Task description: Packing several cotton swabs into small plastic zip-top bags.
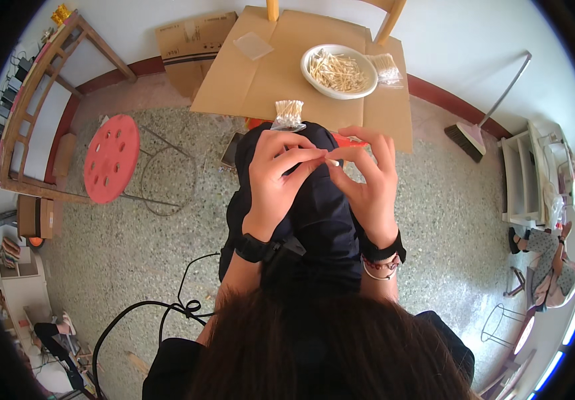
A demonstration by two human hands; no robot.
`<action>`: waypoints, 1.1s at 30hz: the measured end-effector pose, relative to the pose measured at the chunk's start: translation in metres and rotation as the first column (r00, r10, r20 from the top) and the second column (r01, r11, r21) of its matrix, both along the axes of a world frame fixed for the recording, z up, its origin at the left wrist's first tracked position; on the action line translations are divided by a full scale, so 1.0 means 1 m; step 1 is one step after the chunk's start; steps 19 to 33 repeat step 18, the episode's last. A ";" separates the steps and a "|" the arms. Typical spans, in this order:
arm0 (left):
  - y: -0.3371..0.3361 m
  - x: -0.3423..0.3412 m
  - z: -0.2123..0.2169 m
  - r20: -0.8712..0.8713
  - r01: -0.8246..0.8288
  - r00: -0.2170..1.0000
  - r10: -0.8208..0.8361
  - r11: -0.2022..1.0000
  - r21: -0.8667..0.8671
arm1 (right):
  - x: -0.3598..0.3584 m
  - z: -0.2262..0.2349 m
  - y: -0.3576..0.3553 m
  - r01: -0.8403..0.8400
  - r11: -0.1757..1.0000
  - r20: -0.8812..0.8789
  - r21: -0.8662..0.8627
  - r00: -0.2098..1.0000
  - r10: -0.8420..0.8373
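Note:
Above my dark-trousered lap, my left hand and my right hand meet fingertip to fingertip, both closed in a pinch. A small white tip, which looks like the end of a cotton swab, pokes out between them; the rest of it is hidden by the fingers. Just beyond my left hand, a clear bag of cotton swabs lies at the near edge of the cardboard. Something red shows partly behind my right fingers. A white bowl farther off holds many loose cotton swabs.
Flat cardboard covers the surface ahead, with another swab bag and a clear plastic piece on it. A red stool stands left. A broom and dustpan lean right. Black cables trail at left. Another person sits far right.

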State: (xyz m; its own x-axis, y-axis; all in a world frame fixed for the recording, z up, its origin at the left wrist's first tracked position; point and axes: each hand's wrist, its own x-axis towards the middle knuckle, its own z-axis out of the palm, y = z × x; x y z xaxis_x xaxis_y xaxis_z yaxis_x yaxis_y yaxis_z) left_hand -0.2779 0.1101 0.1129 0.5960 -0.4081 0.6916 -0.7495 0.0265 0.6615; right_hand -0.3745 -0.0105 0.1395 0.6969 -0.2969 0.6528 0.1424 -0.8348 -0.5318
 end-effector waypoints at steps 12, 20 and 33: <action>-0.005 -0.010 -0.014 -0.445 0.178 0.822 -0.356 0.902 -0.393 | 0.003 -0.009 -0.008 -0.036 0.975 -0.024 0.221 0.999 0.043; -0.006 -0.011 -0.023 -0.555 0.212 0.689 -0.466 0.862 -0.460 | 0.001 -0.021 -0.015 -0.054 0.940 -0.128 0.337 0.987 0.102; -0.006 -0.011 -0.023 -0.555 0.212 0.689 -0.466 0.862 -0.460 | 0.001 -0.021 -0.015 -0.054 0.940 -0.128 0.337 0.987 0.102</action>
